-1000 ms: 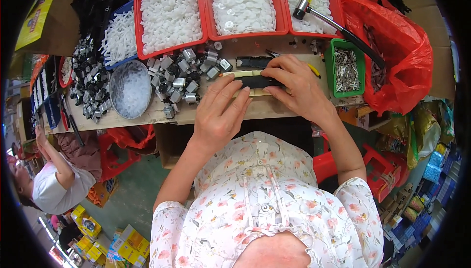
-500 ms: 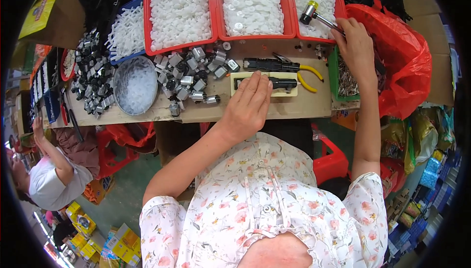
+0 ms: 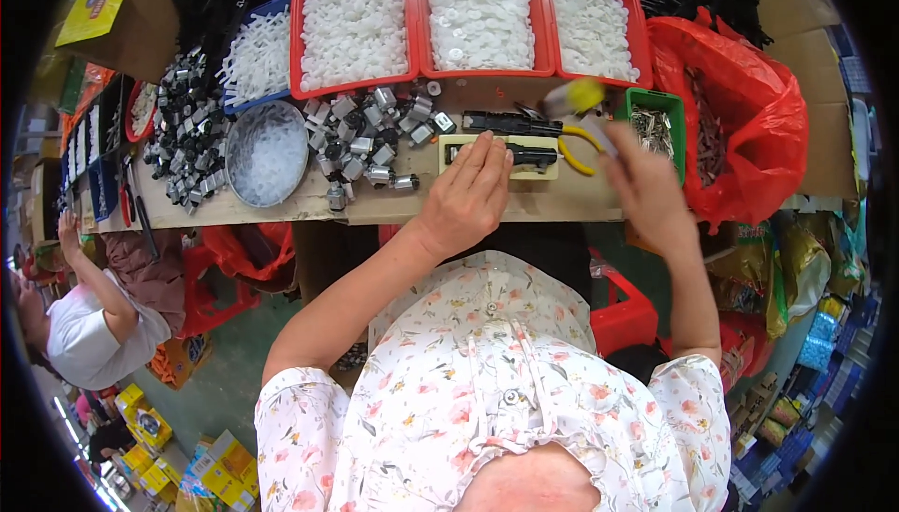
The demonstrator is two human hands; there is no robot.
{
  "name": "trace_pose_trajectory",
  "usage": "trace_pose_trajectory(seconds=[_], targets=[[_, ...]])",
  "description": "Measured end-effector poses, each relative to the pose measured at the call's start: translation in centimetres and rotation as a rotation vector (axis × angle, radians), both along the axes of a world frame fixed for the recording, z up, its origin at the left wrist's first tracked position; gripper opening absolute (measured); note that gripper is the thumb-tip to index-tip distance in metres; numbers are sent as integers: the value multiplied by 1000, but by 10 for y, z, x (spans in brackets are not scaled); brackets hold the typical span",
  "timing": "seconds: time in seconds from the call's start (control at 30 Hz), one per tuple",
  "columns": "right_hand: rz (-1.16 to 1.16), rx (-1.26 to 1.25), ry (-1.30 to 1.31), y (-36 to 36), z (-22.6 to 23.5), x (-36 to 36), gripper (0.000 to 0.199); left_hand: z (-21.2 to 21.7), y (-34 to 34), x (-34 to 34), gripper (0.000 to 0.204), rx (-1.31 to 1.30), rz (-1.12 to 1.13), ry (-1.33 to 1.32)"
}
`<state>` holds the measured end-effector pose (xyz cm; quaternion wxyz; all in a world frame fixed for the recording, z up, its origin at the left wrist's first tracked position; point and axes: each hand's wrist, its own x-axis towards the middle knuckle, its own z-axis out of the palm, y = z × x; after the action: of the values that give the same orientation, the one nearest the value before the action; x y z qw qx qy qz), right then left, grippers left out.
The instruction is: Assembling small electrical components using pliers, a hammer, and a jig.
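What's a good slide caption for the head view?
Left hand lying across a black plastic part in its cream holder, right hand gripping a blurred yellow-tipped mallet.

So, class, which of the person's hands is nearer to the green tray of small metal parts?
Right. The right hand, gripping the hammer, is by the near edge of the green tray; the left hand is farther left, over the cream holder.

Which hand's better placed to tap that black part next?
Probably the right hand, which grips the blurred hammer; the left hand lies across the black part in its cream holder.
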<state>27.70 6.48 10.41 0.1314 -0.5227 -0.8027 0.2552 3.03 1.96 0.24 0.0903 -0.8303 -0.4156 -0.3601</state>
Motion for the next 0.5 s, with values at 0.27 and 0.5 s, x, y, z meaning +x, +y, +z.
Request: trace_pose_trajectory(seconds=[0.27,0.5], targets=[[-43,362,324,-36,32,-13,30,0,-1,-1,22,-3,11,-41],[70,293,-88,-44,-4,-14,34,0,3,0,23,25,6,-11]])
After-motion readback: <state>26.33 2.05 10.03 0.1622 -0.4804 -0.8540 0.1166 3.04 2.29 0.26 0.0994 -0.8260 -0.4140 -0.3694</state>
